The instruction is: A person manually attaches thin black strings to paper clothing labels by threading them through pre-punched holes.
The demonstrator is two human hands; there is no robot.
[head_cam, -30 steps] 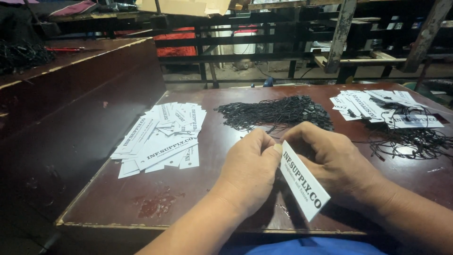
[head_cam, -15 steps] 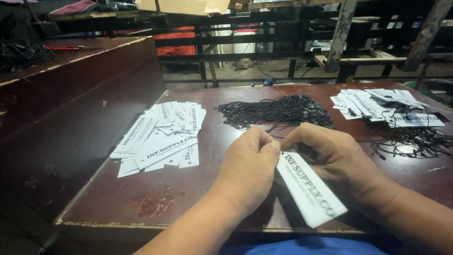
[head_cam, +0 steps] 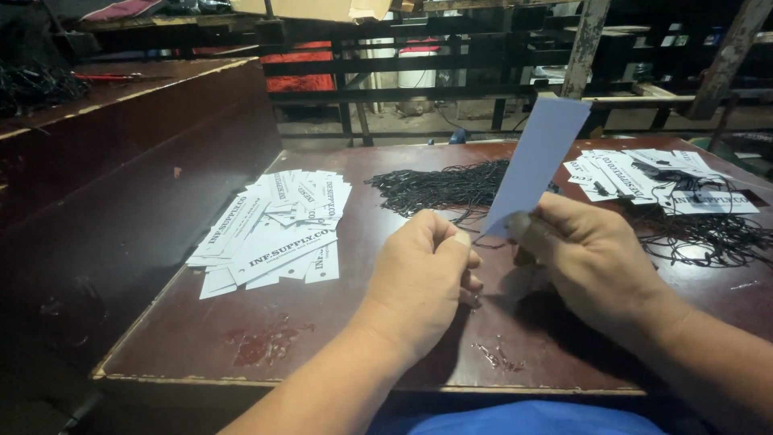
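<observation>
1. The white tag (head_cam: 538, 161) stands nearly upright above the middle of the table (head_cam: 322, 338), its blank side toward you, its lower end pinched in your right hand (head_cam: 592, 262).
2. Your right hand is closed on the tag's bottom end, thumb against the card, fingers curled behind it.
3. Your left hand (head_cam: 423, 274) sits just beside the right, loosely curled, fingertips drawn together by the tag's lower corner; a thin black string (head_cam: 483, 242) shows there, but you cannot tell whether the fingers actually grip it.
4. Behind your hands a heap of black strings (head_cam: 439, 187) lies across the table.
5. To your left, a spread pile of printed white tags (head_cam: 278, 229) rests on the table, well apart from your hands.
6. To your right, more tags (head_cam: 656, 177) lie tangled with black strings (head_cam: 708, 234).
7. A dark metal rack (head_cam: 419, 68) runs beyond the table's far edge.
</observation>
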